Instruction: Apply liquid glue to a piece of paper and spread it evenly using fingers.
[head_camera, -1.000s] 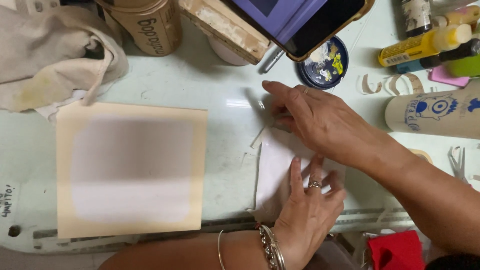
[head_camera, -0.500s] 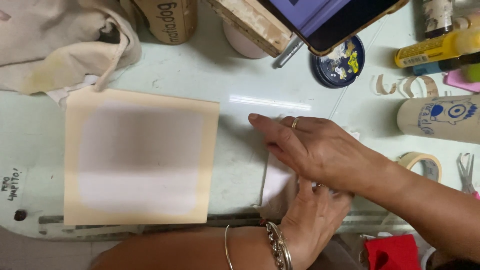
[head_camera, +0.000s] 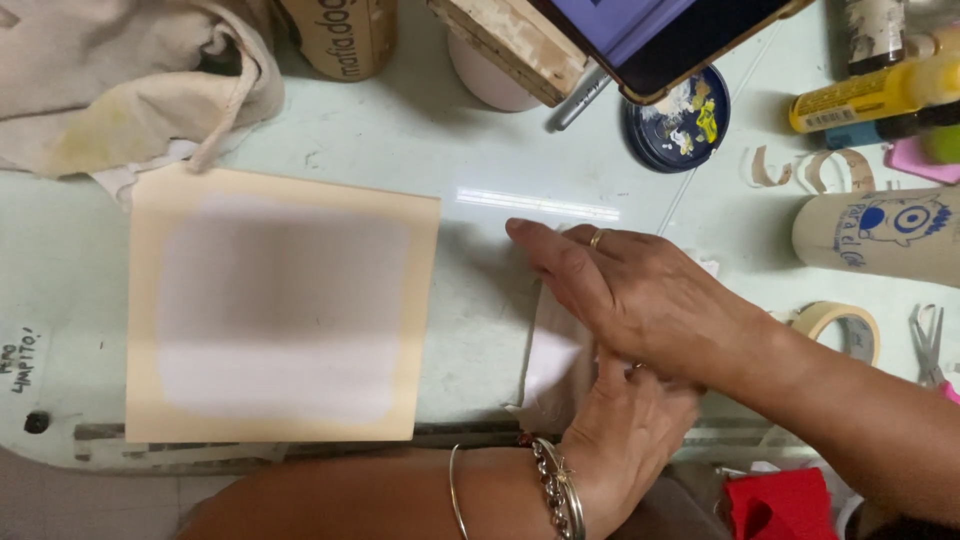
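Note:
A sheet of white paper (head_camera: 550, 362) lies on the pale green table (head_camera: 480, 150), just right of a beige square board (head_camera: 280, 320) with a greyish centre. My right hand (head_camera: 650, 300), a ring on one finger, comes in from the right and lies flat on the paper, fingers together and pointing left. My left hand (head_camera: 630, 430), with bracelets at the wrist, reaches up from the bottom edge. It rests on the paper's lower part, its fingers tucked under my right hand and mostly hidden.
A cloth bag (head_camera: 120, 80) lies at the top left, a cardboard can (head_camera: 340, 35) and a propped tablet (head_camera: 660, 35) at the top. A dark blue lid (head_camera: 678, 125), yellow bottle (head_camera: 870, 95), pale tube (head_camera: 880, 235), tape roll (head_camera: 840, 325), scissors (head_camera: 930, 345) and red cloth (head_camera: 780, 505) crowd the right.
My right hand has slid left and down over the paper and now covers my left hand's fingers. The left hand has drawn back toward the paper's lower edge.

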